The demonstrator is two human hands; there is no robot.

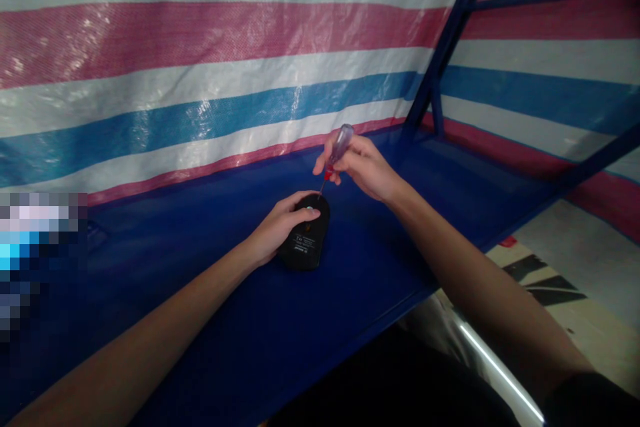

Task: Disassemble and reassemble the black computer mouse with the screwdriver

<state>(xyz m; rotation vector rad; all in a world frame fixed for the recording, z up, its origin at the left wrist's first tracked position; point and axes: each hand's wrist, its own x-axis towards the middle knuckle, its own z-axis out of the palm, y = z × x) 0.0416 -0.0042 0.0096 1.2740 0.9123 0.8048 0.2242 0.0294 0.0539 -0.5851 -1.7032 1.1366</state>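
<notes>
A black computer mouse [306, 247] lies underside up on a blue surface, with small white print showing near its lower end. My left hand [281, 223] grips it from the left, the thumb lying across its underside. In my right hand [363, 165] is a screwdriver [344, 139] with a clear purplish handle and a red collar, held tilted between the fingers. Its thin shaft points down to the far end of the mouse, where the tip meets or nearly meets the casing. Whether a screw sits under the tip is too small to tell.
The blue tabletop [370, 273] stretches to both sides, its front edge close to my body. Striped plastic sheeting [225, 33] hangs behind it. Dark blue frame bars [443, 47] rise at the right. A pixelated patch covers the far left.
</notes>
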